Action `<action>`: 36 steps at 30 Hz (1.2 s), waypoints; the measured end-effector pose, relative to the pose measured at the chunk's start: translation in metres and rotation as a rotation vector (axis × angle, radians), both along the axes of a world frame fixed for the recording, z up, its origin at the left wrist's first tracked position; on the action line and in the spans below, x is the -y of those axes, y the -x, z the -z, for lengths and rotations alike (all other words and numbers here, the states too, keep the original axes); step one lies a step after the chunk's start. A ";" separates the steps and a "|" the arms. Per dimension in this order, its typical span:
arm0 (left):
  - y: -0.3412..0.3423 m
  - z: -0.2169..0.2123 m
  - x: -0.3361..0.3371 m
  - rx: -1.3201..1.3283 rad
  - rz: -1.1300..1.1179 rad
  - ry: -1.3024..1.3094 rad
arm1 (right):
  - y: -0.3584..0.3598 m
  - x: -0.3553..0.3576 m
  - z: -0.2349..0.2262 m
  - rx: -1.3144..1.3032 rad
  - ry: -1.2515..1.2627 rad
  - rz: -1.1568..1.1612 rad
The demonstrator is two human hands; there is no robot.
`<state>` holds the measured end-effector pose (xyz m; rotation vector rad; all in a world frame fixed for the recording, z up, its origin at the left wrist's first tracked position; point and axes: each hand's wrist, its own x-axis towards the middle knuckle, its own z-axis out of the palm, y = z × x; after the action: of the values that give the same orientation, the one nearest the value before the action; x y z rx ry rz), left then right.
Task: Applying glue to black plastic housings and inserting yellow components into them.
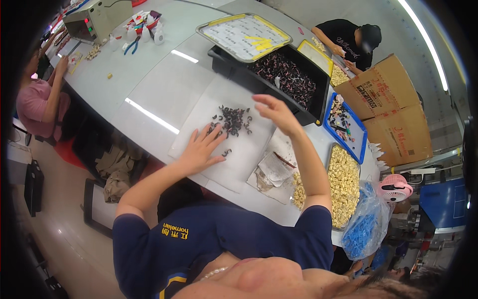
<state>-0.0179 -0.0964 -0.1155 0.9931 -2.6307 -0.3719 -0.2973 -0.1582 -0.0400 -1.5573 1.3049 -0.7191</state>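
Note:
My left hand (200,152) lies with fingers spread at the near left edge of a loose pile of small black curved pieces (233,119). The fingertips reach the pieces, and one or two lie apart near the thumb. The pile rests on a white sheet (201,167) on the table. My right hand (277,113) is raised to the right of the pile, fingers stretched out, with nothing visible in it. Just beyond it stands a black bin (226,65) holding many similar dark and pinkish pieces.
A paper-lined tray (224,37) sits across the bin's far left end. To my right are a blue tray (362,132), a tray of pale yellow pieces (343,184), a cardboard box (398,134) and a pink fan (396,188). Pliers (132,46) lie far left. Two co-workers sit around the table.

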 end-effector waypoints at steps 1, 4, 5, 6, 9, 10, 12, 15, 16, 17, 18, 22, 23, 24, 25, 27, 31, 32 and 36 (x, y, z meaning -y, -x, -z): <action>0.000 -0.001 -0.002 0.040 -0.010 -0.048 | 0.012 0.010 -0.007 0.090 0.043 0.029; 0.000 -0.002 -0.005 -0.126 -0.015 0.037 | 0.051 0.063 -0.017 0.201 0.018 0.201; 0.000 -0.002 -0.005 -0.173 -0.043 0.034 | 0.064 0.086 -0.014 0.183 0.010 0.261; 0.001 -0.002 -0.005 -0.172 -0.072 0.029 | 0.075 0.110 -0.008 0.071 0.008 0.340; 0.000 -0.003 -0.003 -0.171 -0.071 0.000 | 0.099 0.181 0.015 -0.498 0.147 0.476; -0.001 -0.003 -0.002 -0.168 -0.076 -0.022 | 0.106 0.197 0.022 -0.637 0.212 0.442; -0.001 -0.004 -0.002 -0.173 -0.089 -0.053 | 0.106 0.226 0.040 -0.853 0.332 0.424; -0.002 -0.004 0.002 -0.181 -0.100 -0.086 | 0.092 0.253 0.054 -0.952 0.250 0.382; -0.001 -0.004 0.003 -0.180 -0.099 -0.100 | 0.088 0.256 0.057 -1.027 0.211 0.384; -0.002 -0.004 0.004 -0.184 -0.089 -0.097 | 0.088 0.257 0.056 -1.021 0.237 0.395; -0.002 -0.004 0.006 -0.192 -0.095 -0.104 | 0.088 0.257 0.054 -1.037 0.181 0.352; -0.004 -0.004 0.005 -0.198 -0.092 -0.133 | 0.090 0.245 0.051 -1.085 0.045 0.215; -0.004 -0.003 0.005 -0.220 -0.092 -0.109 | 0.092 0.242 0.051 -1.121 0.052 0.197; -0.004 -0.001 0.005 -0.217 -0.095 -0.124 | 0.093 0.240 0.052 -1.160 0.060 0.168; -0.005 0.000 0.005 -0.237 -0.095 -0.117 | 0.095 0.239 0.054 -1.161 0.063 0.178; -0.006 0.004 0.006 -0.261 -0.092 -0.100 | 0.099 0.237 0.060 -1.097 0.102 0.210; -0.010 -0.002 0.005 -0.506 -0.120 -0.110 | 0.112 0.232 0.068 -0.980 0.361 0.252; -0.011 -0.009 0.004 -0.641 -0.109 -0.105 | 0.116 0.231 0.066 -0.917 0.419 0.270; -0.015 -0.063 -0.007 -0.759 0.087 -0.325 | 0.120 0.209 0.050 -0.782 0.451 0.377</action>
<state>-0.0032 -0.0890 -0.0524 0.6378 -1.9502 -0.9971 -0.4173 -0.3673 -0.0899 -2.0957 2.1632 -0.6843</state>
